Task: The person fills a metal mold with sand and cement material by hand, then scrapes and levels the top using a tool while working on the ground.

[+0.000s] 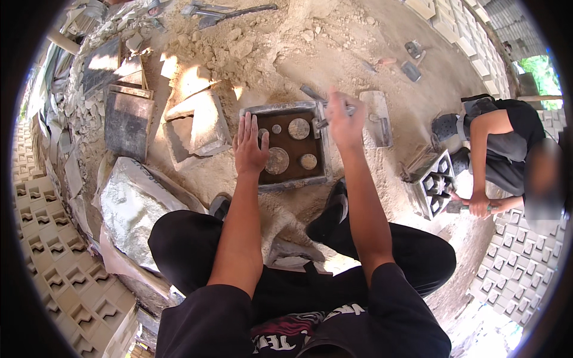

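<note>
1. Left hand: palm down and spread flat, its fingers extended over the left edge of the square frame, gripping nothing.
2. Right hand: raised at the frame's right edge, blurred; a dark metal tool shows just left of it. Whether the hand is closed around that tool cannot be told with confidence.
3. Square frame: a grey-rimmed mould between the two hands, lying on the sandy ground, with a dark brown floor.
4. Round discs inside the frame, all right of the left wrist or fingers: a large disc just beside the left hand, another large disc farther right, toward the right hand, and a smaller disc below that one.
5. Flat pale plate with a grey handle: just right of the right hand.
6. Broken pale block: left of the left hand; dark boards lie beyond it.
7. Co-worker's hand: well right of the right hand, near a compartmented block mould that stands tilted.
</note>
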Motion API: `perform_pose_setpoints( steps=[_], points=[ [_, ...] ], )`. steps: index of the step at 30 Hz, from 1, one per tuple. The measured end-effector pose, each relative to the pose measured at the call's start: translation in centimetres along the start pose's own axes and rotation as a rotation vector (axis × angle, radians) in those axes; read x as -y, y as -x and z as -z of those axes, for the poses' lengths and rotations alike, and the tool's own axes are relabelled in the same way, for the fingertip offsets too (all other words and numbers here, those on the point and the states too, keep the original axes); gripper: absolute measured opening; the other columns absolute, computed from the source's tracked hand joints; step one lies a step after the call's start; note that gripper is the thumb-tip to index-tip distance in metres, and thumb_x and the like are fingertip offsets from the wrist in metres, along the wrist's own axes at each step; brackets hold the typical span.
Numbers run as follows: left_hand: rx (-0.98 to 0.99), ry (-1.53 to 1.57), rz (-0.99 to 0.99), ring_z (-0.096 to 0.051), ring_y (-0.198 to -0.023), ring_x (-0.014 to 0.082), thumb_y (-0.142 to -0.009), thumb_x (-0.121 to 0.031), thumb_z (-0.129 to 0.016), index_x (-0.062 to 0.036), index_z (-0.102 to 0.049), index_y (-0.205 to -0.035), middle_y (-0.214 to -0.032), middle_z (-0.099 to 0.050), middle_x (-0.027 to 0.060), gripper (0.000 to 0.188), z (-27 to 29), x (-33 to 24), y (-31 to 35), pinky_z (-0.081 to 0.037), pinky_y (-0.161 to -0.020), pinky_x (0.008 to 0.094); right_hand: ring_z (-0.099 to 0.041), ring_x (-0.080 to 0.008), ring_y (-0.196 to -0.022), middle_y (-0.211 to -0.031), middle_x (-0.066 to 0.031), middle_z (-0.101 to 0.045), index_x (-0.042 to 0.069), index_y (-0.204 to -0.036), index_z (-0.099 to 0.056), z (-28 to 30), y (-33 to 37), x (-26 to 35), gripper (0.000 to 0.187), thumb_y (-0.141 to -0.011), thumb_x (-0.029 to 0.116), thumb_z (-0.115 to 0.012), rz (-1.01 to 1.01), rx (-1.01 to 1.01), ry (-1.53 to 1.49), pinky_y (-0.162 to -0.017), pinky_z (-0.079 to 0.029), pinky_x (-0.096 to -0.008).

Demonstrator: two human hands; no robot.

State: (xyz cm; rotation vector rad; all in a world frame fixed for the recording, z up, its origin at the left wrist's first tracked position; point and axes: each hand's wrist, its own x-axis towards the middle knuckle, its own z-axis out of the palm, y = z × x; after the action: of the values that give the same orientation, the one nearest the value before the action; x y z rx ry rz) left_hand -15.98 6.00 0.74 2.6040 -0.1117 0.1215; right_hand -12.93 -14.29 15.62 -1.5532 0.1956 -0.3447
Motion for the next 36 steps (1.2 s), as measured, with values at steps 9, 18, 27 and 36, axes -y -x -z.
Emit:
perform_pose_setpoints(
  steps=[9, 18, 27, 36],
  points=[
    [0.008, -0.009, 0.01, -0.022, -0.146, 0.021, -0.097, -0.039, -0.045, -0.0158, -0.032, -0.149, -0.157, -0.025, 0.0014, 0.058, 0.0, -0.2, -0.2, -0.025, -0.114, 0.0441, -0.03, -0.004, -0.053, -0.053, 0.0052, -0.036, 0.003, -0.06, -0.042, -0.3, -1.3, 1.6, 0.046, -0.097, 0.025, -0.057, 0.068, 0.16, 0.033, -0.046, -0.025, -0.0285],
    [0.031, 0.0, 0.017, -0.019, -0.146, 0.0211, -0.097, -0.041, -0.043, -0.0159, -0.031, -0.15, -0.158, -0.023, 0.0013, 0.059, 0.2, 0.3, -0.1, -0.021, -0.115, 0.0445, -0.031, -0.0045, -0.055, -0.055, 0.0052, -0.034, 0.003, -0.06, -0.041, -1.9, -1.3, 1.8, 0.046, -0.098, 0.025, -0.056, 0.048, 0.162, 0.224, -0.048, -0.026, -0.0283],
    [0.047, -0.021, 0.024, -0.02, -0.146, 0.0238, -0.097, -0.037, -0.044, -0.0131, -0.033, -0.148, -0.157, -0.025, 0.0045, 0.057, 0.7, -0.5, -0.2, -0.023, -0.114, 0.0458, -0.036, -0.0051, -0.05, -0.054, 0.0048, -0.042, 0.01, -0.057, -0.046, -0.5, 0.2, 0.2, 0.043, -0.096, 0.023, -0.059, 0.029, 0.073, -0.081, -0.047, -0.027, -0.0251],
    [0.036, 0.008, 0.041, -0.021, -0.146, 0.0204, -0.096, -0.039, -0.045, -0.016, -0.032, -0.149, -0.158, -0.023, 0.0006, 0.059, 0.9, -0.2, -0.1, -0.022, -0.114, 0.0503, -0.037, -0.006, -0.048, -0.055, 0.0041, -0.044, 0.011, -0.059, -0.048, 0.0, -3.5, -0.4, 0.041, -0.096, 0.024, -0.059, -0.128, 0.069, 0.008, -0.047, -0.028, -0.0254]
  ],
)
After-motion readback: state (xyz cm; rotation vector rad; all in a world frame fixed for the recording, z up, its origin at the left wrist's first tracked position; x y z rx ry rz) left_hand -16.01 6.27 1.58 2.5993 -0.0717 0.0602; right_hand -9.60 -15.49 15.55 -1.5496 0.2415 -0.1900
